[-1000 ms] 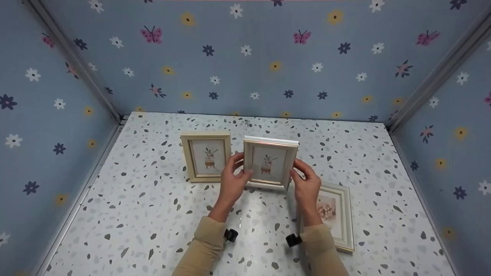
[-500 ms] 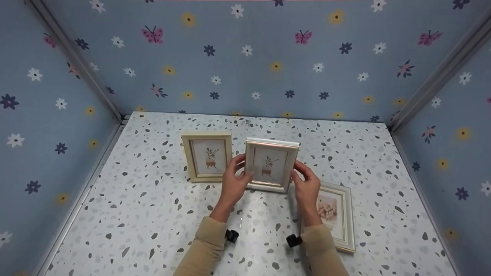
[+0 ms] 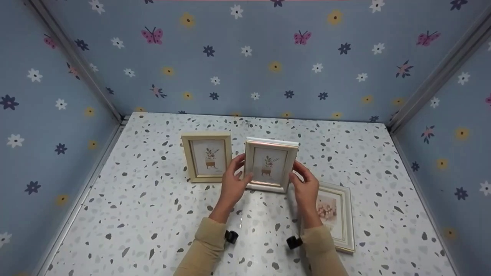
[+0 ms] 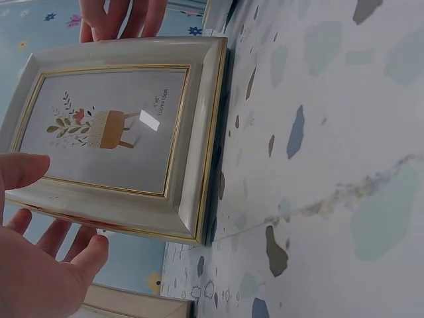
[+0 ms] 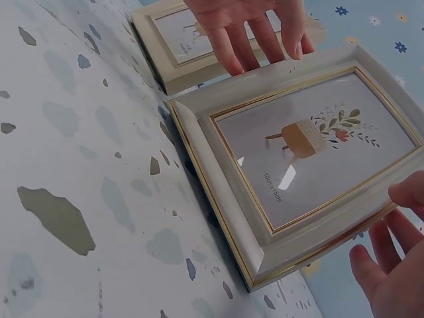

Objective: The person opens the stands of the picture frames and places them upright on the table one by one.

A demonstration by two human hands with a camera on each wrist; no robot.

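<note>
Blue walls [image 3: 230, 34] w/ flwrs [image 3: 236, 12] & butterflies [image 3: 152, 35] meet at grey corner posts [image 3: 76, 59] round wht speckled tbltop [image 3: 153, 214].

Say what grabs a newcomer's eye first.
First, the pale, shiny photo frame near the head view's middle, held at its sides by the left hand and right hand. Then the cream frame standing to its left, and behind them the blue wall dotted with flowers and butterflies.

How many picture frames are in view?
3: cream frame standing at left; white frame held by left hand and right hand; flower-photo frame lying at right, partly hidden by right forearm.
</note>
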